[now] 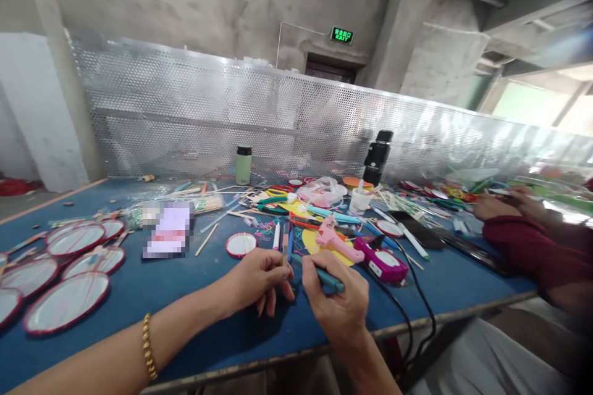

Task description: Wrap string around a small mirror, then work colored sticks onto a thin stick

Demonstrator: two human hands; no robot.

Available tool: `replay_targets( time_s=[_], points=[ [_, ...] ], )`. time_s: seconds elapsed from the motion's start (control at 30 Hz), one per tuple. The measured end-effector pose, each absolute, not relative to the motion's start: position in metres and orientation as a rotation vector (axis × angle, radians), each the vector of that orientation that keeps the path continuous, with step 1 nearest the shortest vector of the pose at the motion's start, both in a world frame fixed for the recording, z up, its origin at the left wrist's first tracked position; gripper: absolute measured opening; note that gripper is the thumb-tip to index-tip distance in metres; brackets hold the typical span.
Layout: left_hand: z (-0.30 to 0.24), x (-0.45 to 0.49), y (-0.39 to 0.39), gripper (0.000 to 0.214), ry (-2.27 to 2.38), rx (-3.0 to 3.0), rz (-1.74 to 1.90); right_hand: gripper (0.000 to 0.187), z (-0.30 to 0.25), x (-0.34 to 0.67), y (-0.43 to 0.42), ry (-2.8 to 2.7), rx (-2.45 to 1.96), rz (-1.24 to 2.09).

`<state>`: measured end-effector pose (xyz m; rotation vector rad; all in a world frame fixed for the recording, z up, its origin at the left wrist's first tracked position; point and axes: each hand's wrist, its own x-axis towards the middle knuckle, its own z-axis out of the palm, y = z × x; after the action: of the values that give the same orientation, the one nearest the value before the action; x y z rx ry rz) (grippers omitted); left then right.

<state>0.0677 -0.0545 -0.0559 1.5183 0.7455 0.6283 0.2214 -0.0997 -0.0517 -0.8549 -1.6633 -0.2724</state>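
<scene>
My left hand [259, 278] is closed, pinching a thin flat wooden stick [285, 239] that stands nearly upright above the fingers. In my right hand [343, 302] is a teal marker pen [331, 282], gripped like a writing tool, its narrow end pointing left at the stick. Whether the pen touches the stick I cannot tell. Just beyond the right hand lies a pink glue gun [334, 236] on a yellow disc [311, 248]. A round white piece with a red rim [241, 244] lies behind the left hand.
Several red-rimmed round pieces [69, 302] overlap at the left, near a phone [169, 228]. A purple device [382, 259] with black cables [417, 296] sits to the right. Behind stand a green cup [243, 165] and a black flask [377, 157]. A co-worker's sleeve [514, 247] reaches in at right.
</scene>
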Motion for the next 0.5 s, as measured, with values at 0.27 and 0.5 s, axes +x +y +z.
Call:
replay_targets(
  time_s=[0.27,0.5],
  points=[
    [-0.058,0.0672,-0.0536,0.035,0.726,1.542,0.641,0.015,-0.0519,0.2206,-0.0978,-1.688,-0.825,-0.239],
    [-0.0564,0.0682,-0.0547,0.034,0.731,1.554,0.645,0.015,-0.0528,0.2213,-0.0981,-1.695,-0.834,-0.226]
  ],
)
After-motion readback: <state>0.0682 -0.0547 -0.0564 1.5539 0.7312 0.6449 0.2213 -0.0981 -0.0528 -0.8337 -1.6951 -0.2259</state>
